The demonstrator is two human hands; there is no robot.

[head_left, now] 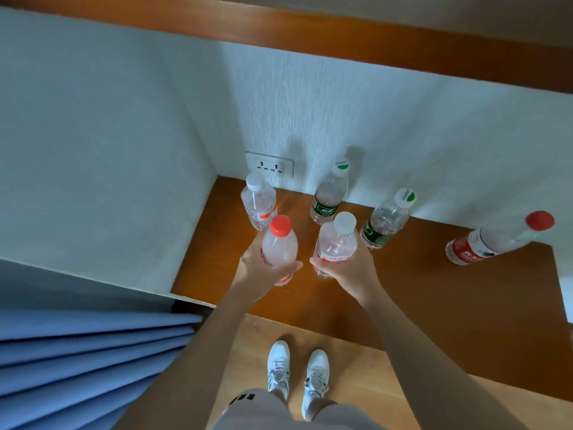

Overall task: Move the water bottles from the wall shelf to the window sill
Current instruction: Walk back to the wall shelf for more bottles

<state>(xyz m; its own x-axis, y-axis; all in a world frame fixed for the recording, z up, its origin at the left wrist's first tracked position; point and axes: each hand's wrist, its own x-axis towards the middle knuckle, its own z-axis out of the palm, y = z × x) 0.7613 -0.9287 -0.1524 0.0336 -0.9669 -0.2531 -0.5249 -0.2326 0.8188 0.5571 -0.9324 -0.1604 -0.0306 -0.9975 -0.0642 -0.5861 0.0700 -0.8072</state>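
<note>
Both hands are reaching out over a brown wooden shelf (418, 293) set into a white wall corner, and each one is grasping a bottle. The left hand (259, 265) is wrapping around the lower body of a clear bottle with a red cap (280, 243), thumb on its near right side, the fingers hidden behind it. The right hand (350, 268) is gripping a clear bottle with a white cap (336, 240) around its lower part, the thumb pointing left across the label. Whether these two bottles are resting on the shelf or raised off it cannot be told from above.

Four more bottles are standing on the shelf farther back. A white-capped bottle with a red-and-white label (258, 201) is sitting at the far left, just below a wall socket (269, 166). A green-labelled bottle (329, 193) is standing near the back wall, and a second green-labelled one (386, 220) is standing to its right, just beside the right hand's bottle. Well apart at the far right, a larger red-capped bottle with a red label (496, 238) is standing alone.

A blue curtain (93, 352) is hanging in folds at the near left. Below the shelf, white sneakers (297, 373) are showing on a light wooden floor (350, 346)
</note>
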